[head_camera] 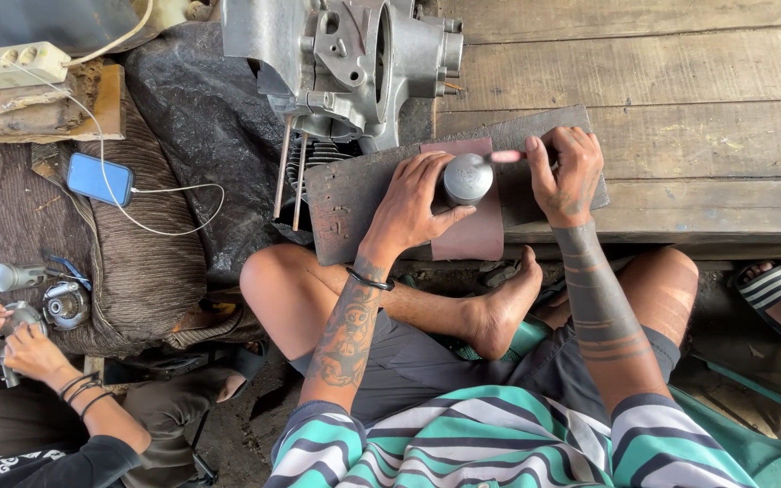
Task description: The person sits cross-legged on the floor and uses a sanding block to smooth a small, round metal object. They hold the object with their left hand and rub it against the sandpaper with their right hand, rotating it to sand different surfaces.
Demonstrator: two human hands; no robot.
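Two hands are working on one small part. The left hand (pixel 413 201) is closing around a round grey metal piston (pixel 467 177), with fingers curled over its far side and the thumb pressing its near side, holding it upright on a reddish-brown sheet of abrasive paper (pixel 472 230). That sheet is lying on a dark flat slab (pixel 354 194), which is resting partly on the person's knee and partly on the edge of the weathered wooden plank floor (pixel 680 90).

The right hand (pixel 564 176) is pinching a thin pink-tipped tool (pixel 506 156), whose tip is touching the piston's side near the crown. The fingers are folded tight, the wrist is bending inward, and the forearm is crossing the raised knee.

Judging by this layout, the step in hand is surface dressing or cleaning of the piston. The next move is likely calling for steady downward pressure from the left hand, so the part is not tipping on the paper, and for a controlled stroke of the tool.

Behind the slab, a bare grey cast engine casing (pixel 354 63) is standing. At lower left, another person's hands (pixel 11 339) are gripping a small metal component. A blue phone (pixel 99 179) is charging on brown ribbed fabric.
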